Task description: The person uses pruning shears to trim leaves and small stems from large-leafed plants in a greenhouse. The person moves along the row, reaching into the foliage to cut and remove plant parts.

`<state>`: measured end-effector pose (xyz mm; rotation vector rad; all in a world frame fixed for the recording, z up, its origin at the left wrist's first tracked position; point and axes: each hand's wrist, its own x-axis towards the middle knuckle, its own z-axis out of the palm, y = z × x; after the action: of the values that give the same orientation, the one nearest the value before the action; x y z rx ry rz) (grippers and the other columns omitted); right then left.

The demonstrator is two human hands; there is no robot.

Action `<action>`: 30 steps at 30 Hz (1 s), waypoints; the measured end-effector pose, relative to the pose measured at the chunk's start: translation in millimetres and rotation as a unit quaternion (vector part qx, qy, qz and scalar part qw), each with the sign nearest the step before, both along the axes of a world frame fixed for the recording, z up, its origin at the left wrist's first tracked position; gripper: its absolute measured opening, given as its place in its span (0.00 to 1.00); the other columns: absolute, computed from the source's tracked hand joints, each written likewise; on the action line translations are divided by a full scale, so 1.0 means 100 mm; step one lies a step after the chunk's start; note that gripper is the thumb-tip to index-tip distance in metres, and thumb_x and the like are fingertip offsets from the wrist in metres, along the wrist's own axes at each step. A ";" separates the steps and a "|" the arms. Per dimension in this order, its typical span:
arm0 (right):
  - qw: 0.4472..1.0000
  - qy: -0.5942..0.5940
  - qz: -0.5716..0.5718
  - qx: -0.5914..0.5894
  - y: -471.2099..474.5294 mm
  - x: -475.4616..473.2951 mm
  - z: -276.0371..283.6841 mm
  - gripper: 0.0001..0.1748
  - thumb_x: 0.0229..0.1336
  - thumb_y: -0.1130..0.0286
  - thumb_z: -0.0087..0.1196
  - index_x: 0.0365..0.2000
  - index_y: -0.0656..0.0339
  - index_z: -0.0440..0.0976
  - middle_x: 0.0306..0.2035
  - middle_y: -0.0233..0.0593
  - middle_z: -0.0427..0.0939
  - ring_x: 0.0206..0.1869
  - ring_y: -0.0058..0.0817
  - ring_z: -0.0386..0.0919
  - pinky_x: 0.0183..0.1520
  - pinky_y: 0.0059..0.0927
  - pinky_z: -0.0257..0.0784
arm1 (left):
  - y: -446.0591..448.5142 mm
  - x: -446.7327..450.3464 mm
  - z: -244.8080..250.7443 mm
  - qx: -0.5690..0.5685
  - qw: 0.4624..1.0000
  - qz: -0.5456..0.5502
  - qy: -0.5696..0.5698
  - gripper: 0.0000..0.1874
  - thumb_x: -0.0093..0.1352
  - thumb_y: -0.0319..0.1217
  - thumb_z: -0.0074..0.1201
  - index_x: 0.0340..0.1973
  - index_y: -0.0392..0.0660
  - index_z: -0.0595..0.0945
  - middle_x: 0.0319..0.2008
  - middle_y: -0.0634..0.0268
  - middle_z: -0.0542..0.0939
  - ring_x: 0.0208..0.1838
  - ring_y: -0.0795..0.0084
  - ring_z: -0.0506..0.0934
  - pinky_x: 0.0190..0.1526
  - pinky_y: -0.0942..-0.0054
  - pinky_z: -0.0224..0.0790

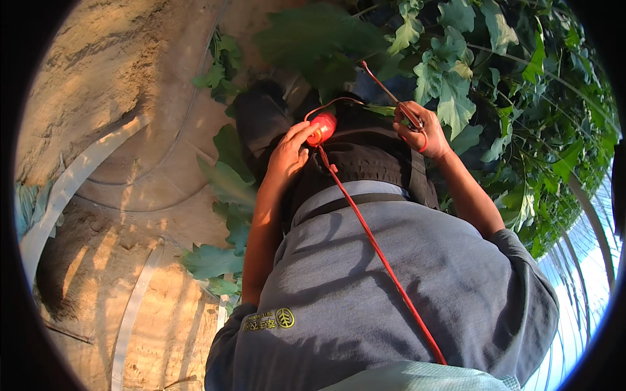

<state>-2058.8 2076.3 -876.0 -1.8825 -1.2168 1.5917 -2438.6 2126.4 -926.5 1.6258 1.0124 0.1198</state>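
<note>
My left hand (pixel 289 149) rests with its fingers against a small red bottle (pixel 323 128), which hangs at my waist on a red cord (pixel 376 244) that runs up over my grey shirt. In my right hand (pixel 424 128) is a slim metal hand tool with a wooden-looking shaft (pixel 384 88) and a reddish tip (pixel 364 64) pointing up and left; its exact kind cannot be told. A thin red tube or cord (pixel 337 100) arcs from near the bottle towards the right hand, partly hidden behind leaves. A red loop hangs at the right fingers.
Dense leafy plants (pixel 455 97), perhaps eggplants, fill the right side, with thin strings among them. Large leaves (pixel 215 261) reach in by my left arm. A dirt path (pixel 161 117) with a thin dark hose (pixel 183 122) and an earthen wall with pale curved strips (pixel 83 171) lie left.
</note>
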 end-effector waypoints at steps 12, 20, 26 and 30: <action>0.989 -0.020 -0.079 -0.124 1.22 -1.44 0.65 0.13 0.59 0.69 0.67 0.41 0.63 0.77 0.33 0.32 0.79 0.39 0.21 0.79 0.44 0.27 0.74 | 1.45 -0.98 0.13 -0.004 0.998 0.039 0.045 0.40 0.62 0.24 0.74 0.70 0.53 0.78 0.77 0.55 0.68 0.70 0.48 0.78 0.66 0.55 0.76; 0.988 -0.030 -0.147 -0.041 1.55 -2.15 1.15 0.16 0.58 0.69 0.68 0.45 0.62 0.80 0.39 0.32 0.83 0.43 0.22 0.80 0.50 0.27 0.74 | 2.19 -1.60 0.60 0.015 0.998 0.047 0.033 0.45 0.62 0.26 0.76 0.75 0.49 0.71 0.71 0.48 0.73 0.69 0.41 0.76 0.67 0.53 0.74; 0.968 0.079 -0.239 -0.024 1.75 -2.20 1.30 0.15 0.64 0.70 0.64 0.48 0.64 0.78 0.42 0.33 0.83 0.47 0.24 0.80 0.55 0.29 0.74 | 2.62 -1.69 1.02 0.062 0.994 0.044 0.074 0.45 0.61 0.29 0.75 0.74 0.47 0.72 0.65 0.45 0.80 0.67 0.39 0.77 0.67 0.50 0.72; 0.936 0.174 -0.306 -0.007 2.00 -2.20 1.10 0.16 0.66 0.68 0.66 0.49 0.64 0.77 0.43 0.33 0.82 0.47 0.24 0.81 0.56 0.28 0.75 | 3.08 -1.72 1.16 0.057 0.993 0.019 0.097 0.33 0.63 0.27 0.73 0.64 0.44 0.81 0.58 0.47 0.84 0.62 0.44 0.81 0.64 0.53 0.74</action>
<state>-2279.3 2276.4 -765.7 -1.6599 -0.4067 1.4777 -2610.9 2434.9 -810.7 1.7481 1.2045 0.0466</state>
